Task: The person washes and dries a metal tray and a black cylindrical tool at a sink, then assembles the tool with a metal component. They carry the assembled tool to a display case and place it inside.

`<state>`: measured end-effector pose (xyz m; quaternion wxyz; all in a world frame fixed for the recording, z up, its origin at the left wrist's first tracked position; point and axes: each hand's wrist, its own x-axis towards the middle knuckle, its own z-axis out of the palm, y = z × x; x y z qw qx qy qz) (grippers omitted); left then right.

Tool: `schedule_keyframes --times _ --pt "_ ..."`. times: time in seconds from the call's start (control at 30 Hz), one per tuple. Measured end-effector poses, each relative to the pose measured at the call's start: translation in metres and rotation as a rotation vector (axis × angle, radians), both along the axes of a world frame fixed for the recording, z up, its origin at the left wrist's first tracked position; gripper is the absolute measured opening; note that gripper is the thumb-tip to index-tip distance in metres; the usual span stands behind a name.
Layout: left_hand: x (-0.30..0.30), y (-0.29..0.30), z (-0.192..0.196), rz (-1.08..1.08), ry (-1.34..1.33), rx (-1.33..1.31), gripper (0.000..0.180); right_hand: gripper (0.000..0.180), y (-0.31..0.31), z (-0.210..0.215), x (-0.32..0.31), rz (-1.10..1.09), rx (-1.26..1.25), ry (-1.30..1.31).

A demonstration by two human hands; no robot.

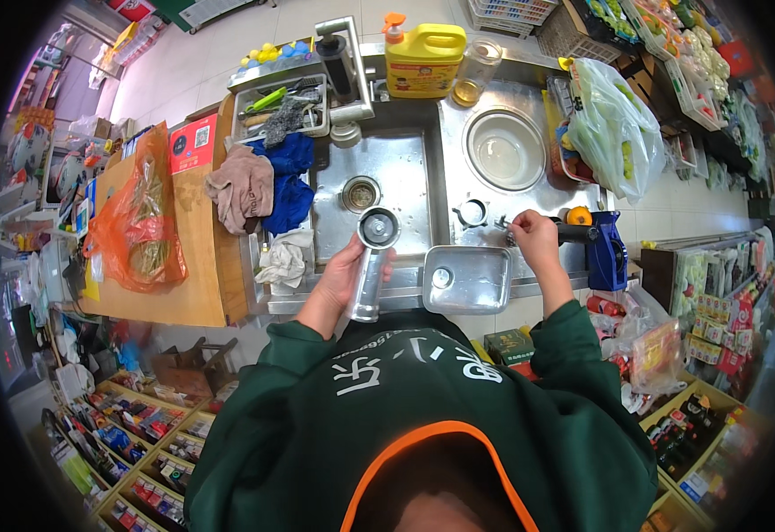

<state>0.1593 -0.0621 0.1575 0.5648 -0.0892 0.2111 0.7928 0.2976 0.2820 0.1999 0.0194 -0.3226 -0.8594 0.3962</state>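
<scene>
Inspecting loose metal parts at the sink (418, 191)

Progress: judged partway, with the parts separate. The metal tube (368, 282) is in hand just below the frame's centre, its round mouth toward the top of the frame. The ring (472, 213) stands loose on the steel table (451, 164), right of centre, joined to nothing. The tray (467, 279) lies apart at the near edge, below the ring. No two of these parts are fitted together; whether any washing is finished cannot be told.

Hands: the left hand (343, 266) has its fingers wrapped around the tube, thumb and fingertips on opposite sides. The right hand (535, 235) has its fingers pinched nearly together on a small piece (503, 223), too small to identify, above and right of the tray.

Count, parts: one tube, one ring, one tray, one small piece.

Count, surroundings: one white bowl (504, 149), one yellow jug (424, 62) and one clear jar (476, 73) at upper centre; one brown rag (241, 183) and one white rag (284, 259) left of the sink. Blue cloth (290, 199) lies between them; one piece or two, undetermined.
</scene>
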Motion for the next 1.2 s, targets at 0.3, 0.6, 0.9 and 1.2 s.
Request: schedule_keyframes --times 0.3,0.6,0.9,1.2 --pt "-0.001 0.018 0.024 -0.086 0.108 -0.045 0.046 0.006 -0.119 0.090 -0.066 0.246 -0.504 0.250" --pt "0.001 0.008 0.028 -0.123 0.091 0.001 0.063 0.012 -0.151 0.099 -0.077 0.484 0.129 0.346" --pt "0.001 0.004 0.024 -0.120 0.052 0.025 0.065 0.023 -0.170 0.109 -0.067 0.552 0.157 0.345" --pt "0.003 0.005 0.024 -0.181 0.091 0.045 0.054 0.025 -0.159 0.111 -0.070 0.731 0.128 0.343"
